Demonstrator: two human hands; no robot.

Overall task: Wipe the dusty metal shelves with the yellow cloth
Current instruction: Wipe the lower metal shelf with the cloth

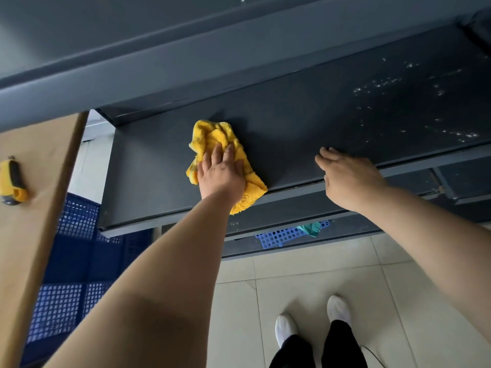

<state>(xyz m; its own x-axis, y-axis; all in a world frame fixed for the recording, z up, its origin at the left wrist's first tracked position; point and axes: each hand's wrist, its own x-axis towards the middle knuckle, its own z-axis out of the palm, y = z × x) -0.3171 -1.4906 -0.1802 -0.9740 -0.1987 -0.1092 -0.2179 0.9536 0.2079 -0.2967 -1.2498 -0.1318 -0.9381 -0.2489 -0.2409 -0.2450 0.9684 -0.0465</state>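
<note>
- Head view is filled mostly by a dark grey metal shelf (305,123), seen from above; a second shelf (186,49) of the same metal is set over it, across the top of the frame.
- Pale floor tiles (318,269) are seen below the shelf's front edge, and two white shoes (285,328) are planted on them.
- A light wooden surface (34,155) is seen at the left edge, beside the shelf's left end.
- Blue perforated crates (71,261) are stacked under that surface, at lower left.
- The yellow cloth (210,136) is bunched on the left half of the metal shelf, with one corner hanging over the front edge.
- The left hand (221,172) is laid flat on the cloth, fingers straight and close together, pressing it onto the shelf.
- The right hand (350,176) is rested on the shelf's front edge, well apart from the cloth, with fingers loosely extended and nothing held.
- A small blue perforated basket (279,236) with a green rag (310,228) against it is seen on a lower level.
- A yellow and black tool (12,181) is laid on the wooden surface.
- White specks (385,86) are scattered over the right part of the shelf; the part around the cloth is seen as plain grey.
</note>
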